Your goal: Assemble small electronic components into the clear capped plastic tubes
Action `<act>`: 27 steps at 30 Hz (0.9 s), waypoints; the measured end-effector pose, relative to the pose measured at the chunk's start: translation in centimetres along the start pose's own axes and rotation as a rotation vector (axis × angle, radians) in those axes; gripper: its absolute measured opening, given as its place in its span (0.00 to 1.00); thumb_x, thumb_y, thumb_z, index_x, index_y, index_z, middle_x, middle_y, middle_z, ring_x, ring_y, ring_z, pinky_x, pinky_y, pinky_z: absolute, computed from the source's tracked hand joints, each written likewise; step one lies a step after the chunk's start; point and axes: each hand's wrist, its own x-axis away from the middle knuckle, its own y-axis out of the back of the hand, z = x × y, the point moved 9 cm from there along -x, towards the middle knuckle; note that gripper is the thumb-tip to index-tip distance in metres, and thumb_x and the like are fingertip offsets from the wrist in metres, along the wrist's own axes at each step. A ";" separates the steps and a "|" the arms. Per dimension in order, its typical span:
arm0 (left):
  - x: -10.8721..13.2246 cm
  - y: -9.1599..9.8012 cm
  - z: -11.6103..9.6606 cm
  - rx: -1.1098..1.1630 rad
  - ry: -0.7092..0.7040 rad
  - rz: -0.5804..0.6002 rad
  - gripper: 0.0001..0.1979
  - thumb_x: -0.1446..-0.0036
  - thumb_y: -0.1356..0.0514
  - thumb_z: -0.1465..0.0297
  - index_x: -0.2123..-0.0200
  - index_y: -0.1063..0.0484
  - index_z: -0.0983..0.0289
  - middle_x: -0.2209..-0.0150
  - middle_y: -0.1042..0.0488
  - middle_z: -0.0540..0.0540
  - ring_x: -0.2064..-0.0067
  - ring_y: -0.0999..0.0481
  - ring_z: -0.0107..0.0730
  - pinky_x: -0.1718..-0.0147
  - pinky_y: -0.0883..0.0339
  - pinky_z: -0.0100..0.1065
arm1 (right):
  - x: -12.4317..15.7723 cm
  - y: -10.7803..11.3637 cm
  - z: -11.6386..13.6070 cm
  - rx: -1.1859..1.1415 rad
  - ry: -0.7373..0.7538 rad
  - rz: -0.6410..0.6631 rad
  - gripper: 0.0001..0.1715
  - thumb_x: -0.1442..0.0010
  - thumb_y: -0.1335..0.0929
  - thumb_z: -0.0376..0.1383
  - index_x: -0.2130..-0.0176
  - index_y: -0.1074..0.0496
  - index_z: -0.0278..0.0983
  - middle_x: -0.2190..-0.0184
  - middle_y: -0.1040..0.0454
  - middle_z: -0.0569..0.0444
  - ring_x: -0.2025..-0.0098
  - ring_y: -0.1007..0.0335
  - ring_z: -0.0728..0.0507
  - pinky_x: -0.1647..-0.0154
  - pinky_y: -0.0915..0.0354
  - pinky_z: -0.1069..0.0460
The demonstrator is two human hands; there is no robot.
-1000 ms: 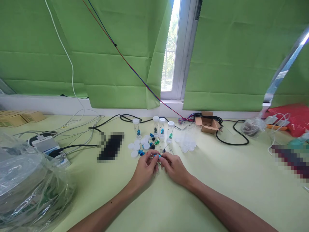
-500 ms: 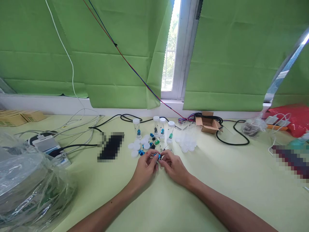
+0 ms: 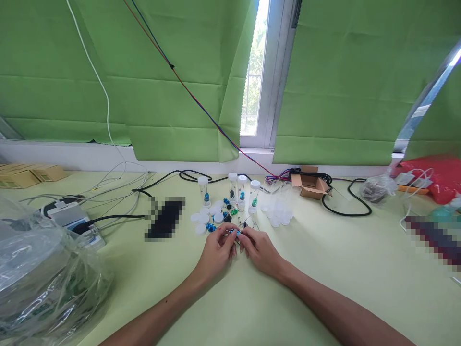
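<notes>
Between my fingertips is a small blue component [image 3: 235,232], with thin leads. My left hand [image 3: 219,246] pinches it from the left, and my right hand [image 3: 260,247] is closed on its right end. Just beyond my hands lie loose blue, black and green components [image 3: 227,211]. White round caps [image 3: 200,218] are scattered to their left. Several capped clear tubes stand behind, one with a green part [image 3: 254,198] and another with a blue part [image 3: 203,193] inside. Empty clear tubes [image 3: 281,211] lie in a cluster to the right.
An open cardboard box [image 3: 311,186] and coiled black cables [image 3: 345,214] are at the back right. A blurred dark object [image 3: 165,218] lies left of the caps. Clear plastic wrapping [image 3: 46,278], a power strip [image 3: 86,230] and cables occupy the left side.
My fingers have shifted slightly around the blue component, which now shows less between them. The rest has stayed in place.
</notes>
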 end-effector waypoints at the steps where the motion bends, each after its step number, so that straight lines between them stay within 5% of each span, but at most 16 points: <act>1: 0.0 0.0 0.0 -0.005 0.001 -0.001 0.16 0.42 0.41 0.57 0.60 0.31 0.63 0.82 0.34 0.46 0.79 0.35 0.27 0.78 0.41 0.28 | 0.0 0.0 0.1 0.012 0.001 -0.001 0.19 0.30 0.41 0.42 0.70 0.33 0.37 0.76 0.32 0.57 0.76 0.37 0.50 0.73 0.40 0.55; 10: 0.0 0.0 -0.2 -0.010 0.022 -0.015 0.16 0.42 0.42 0.56 0.60 0.31 0.63 0.82 0.35 0.45 0.80 0.36 0.27 0.79 0.42 0.28 | 0.1 0.1 -0.4 -0.054 -0.031 -0.033 0.10 0.34 0.36 0.41 0.57 0.34 0.38 0.75 0.29 0.58 0.74 0.34 0.48 0.73 0.40 0.55; 27: 0.2 -0.4 -0.3 0.066 0.016 0.017 0.14 0.42 0.40 0.58 0.62 0.31 0.63 0.83 0.33 0.45 0.80 0.34 0.27 0.77 0.40 0.29 | 0.2 -0.1 -0.5 -0.069 -0.012 -0.005 0.03 0.35 0.37 0.35 0.60 0.34 0.37 0.74 0.29 0.57 0.73 0.34 0.48 0.72 0.40 0.54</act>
